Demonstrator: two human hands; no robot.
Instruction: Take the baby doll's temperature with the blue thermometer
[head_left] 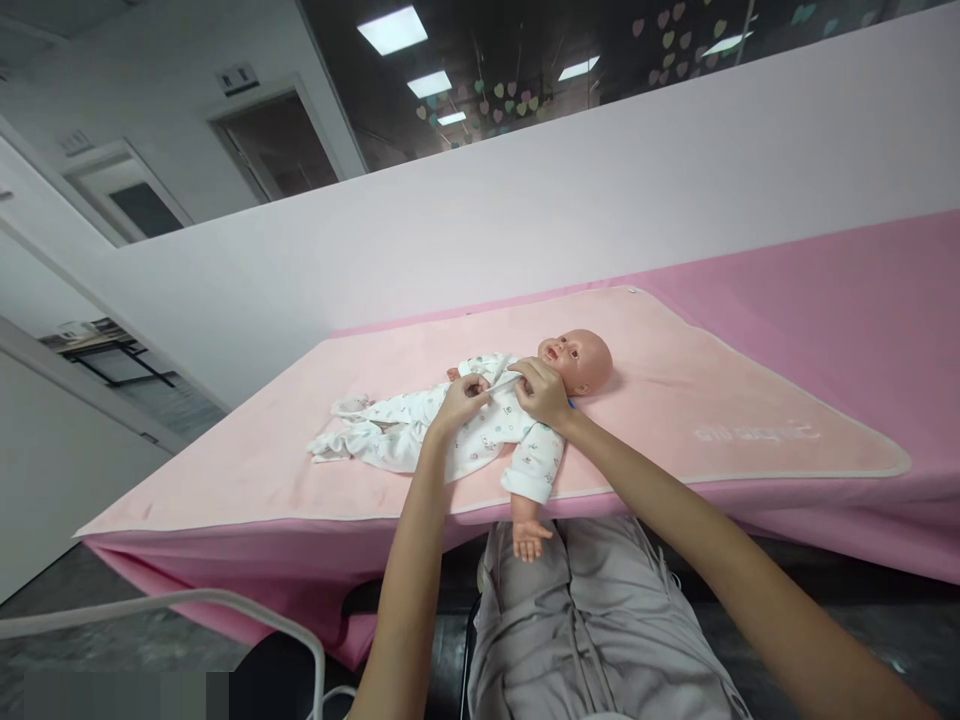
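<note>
A bald baby doll (589, 358) lies on its back on a light pink mat (660, 400), head to the right. It wears a white, printed baby outfit (480, 445) with long sleeves and legs. At the chest, my left hand (461, 400) pinches the front edge of the outfit. Close to the doll's neck, my right hand (543, 390) grips the same cloth, and a strip of it runs taut between both hands. What exactly sits under the fingertips is hidden. One doll arm hangs over the table's near edge.
Below the mat, a pink cloth (847, 310) covers the table and drapes down its front. A white wall (525, 230) rises behind, with dark glass (510, 80) above it. A pale curved tube (217, 597) crosses the lower left. My legs are against the near edge.
</note>
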